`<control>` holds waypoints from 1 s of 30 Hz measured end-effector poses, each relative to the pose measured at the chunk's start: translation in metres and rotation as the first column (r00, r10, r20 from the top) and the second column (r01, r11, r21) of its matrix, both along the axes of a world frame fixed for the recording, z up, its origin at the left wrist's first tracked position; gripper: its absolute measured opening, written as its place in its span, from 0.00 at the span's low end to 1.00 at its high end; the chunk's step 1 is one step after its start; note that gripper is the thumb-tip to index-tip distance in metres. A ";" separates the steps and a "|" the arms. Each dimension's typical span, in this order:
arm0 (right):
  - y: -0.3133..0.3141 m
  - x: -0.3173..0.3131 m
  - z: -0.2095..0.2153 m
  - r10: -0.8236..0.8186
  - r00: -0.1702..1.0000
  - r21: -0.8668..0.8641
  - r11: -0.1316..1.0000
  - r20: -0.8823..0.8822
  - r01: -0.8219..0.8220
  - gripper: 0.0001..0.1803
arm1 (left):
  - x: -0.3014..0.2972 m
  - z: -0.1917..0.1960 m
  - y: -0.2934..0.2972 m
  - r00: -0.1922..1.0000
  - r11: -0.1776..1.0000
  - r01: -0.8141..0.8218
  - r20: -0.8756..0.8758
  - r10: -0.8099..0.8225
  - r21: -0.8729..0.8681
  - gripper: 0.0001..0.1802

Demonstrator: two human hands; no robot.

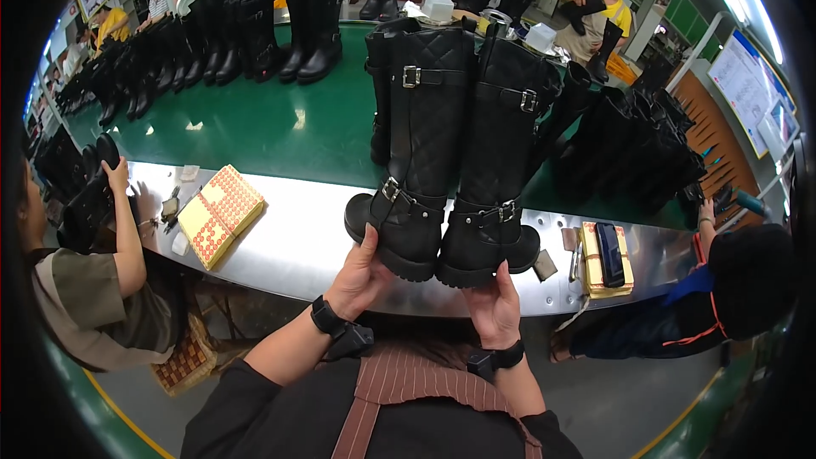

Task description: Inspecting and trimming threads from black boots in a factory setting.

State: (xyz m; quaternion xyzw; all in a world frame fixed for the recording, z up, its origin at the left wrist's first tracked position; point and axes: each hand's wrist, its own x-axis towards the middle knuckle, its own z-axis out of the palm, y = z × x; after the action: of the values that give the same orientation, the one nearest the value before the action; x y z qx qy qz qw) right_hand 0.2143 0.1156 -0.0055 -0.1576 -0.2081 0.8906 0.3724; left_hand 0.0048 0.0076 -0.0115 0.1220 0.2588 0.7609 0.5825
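Note:
A pair of tall black boots with quilted shafts and silver buckles stands upright in front of me, heels close together and toes pointing outward. My left hand (360, 279) grips the left boot (422, 127) low down, its thumb on the side of the foot and its fingers under the sole. The right boot (501, 144) rests in my right hand (493, 304), thumb up along the foot and the other fingers mostly hidden beneath. Both boots are held above the near metal edge of the workbench (297, 221).
A bundle of yellow sheets with red round stickers (223, 214) lies left; a dark phone (609, 255) rests on another bundle at right. Rows of black boots (229, 38) line the green belt (246, 119). Co-workers sit close on both sides; another person (599, 13) handles boots at the back.

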 end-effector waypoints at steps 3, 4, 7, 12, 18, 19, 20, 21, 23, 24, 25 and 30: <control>-0.002 -0.005 0.002 -0.021 1.000 0.026 0.999 0.015 0.021 0.25 | 0.001 -0.001 0.000 1.000 1.000 -0.019 -0.015 0.020 0.020 0.39; -0.002 -0.006 0.002 -0.071 0.995 -0.028 0.997 0.075 0.073 0.25 | 0.001 -0.001 0.001 0.999 0.999 -0.044 -0.011 0.044 -0.015 0.38; -0.002 -0.005 -0.001 -0.054 0.998 0.017 0.998 0.043 0.053 0.25 | 0.003 -0.004 0.001 0.996 0.996 -0.085 -0.010 0.085 -0.020 0.37; -0.002 -0.002 -0.008 -0.018 1.000 -0.001 1.000 0.004 0.018 0.23 | 0.002 -0.007 0.000 0.988 0.992 -0.110 -0.119 0.102 -0.064 0.39; -0.001 -0.003 -0.015 -0.017 1.000 0.006 1.000 -0.025 0.017 0.23 | -0.001 -0.006 0.000 0.989 0.992 -0.115 -0.104 0.110 -0.050 0.37; 0.000 -0.002 -0.016 -0.023 0.999 -0.010 1.000 -0.033 0.023 0.25 | 0.000 -0.005 0.000 0.993 0.994 -0.106 -0.064 0.103 -0.036 0.36; 0.000 -0.001 -0.017 0.001 0.999 0.012 1.000 -0.051 0.000 0.25 | 0.001 -0.004 0.000 0.992 0.994 -0.107 -0.065 0.105 -0.034 0.36; 0.000 0.000 -0.018 -0.001 0.999 0.001 1.000 -0.035 0.001 0.26 | 0.002 -0.003 -0.001 0.997 0.998 -0.051 -0.055 0.049 -0.026 0.38; 0.000 0.002 -0.020 0.008 1.000 0.011 1.000 -0.025 -0.008 0.27 | 0.004 -0.002 -0.001 0.999 1.000 -0.004 -0.053 0.004 0.002 0.41; 0.000 0.002 -0.020 0.115 0.993 0.149 0.983 -0.017 -0.111 0.28 | 0.004 -0.001 -0.001 0.991 0.990 0.102 0.074 -0.110 0.099 0.40; 0.000 0.002 -0.021 0.203 0.979 0.258 0.947 -0.012 -0.193 0.30 | 0.004 0.000 -0.001 0.956 0.959 0.190 0.184 -0.230 0.209 0.40; 0.011 -0.002 -0.009 -0.360 0.859 0.837 0.531 0.363 -0.131 0.55 | -0.006 0.004 -0.002 0.843 0.928 0.213 0.423 -0.332 0.305 0.29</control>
State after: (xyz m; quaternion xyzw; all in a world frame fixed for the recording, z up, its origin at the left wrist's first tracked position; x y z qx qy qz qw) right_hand 0.2127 0.1265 -0.0148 -0.1959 -0.6857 0.5794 0.3947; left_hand -0.0009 0.0056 -0.0072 0.0420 -0.0059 0.7023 0.7106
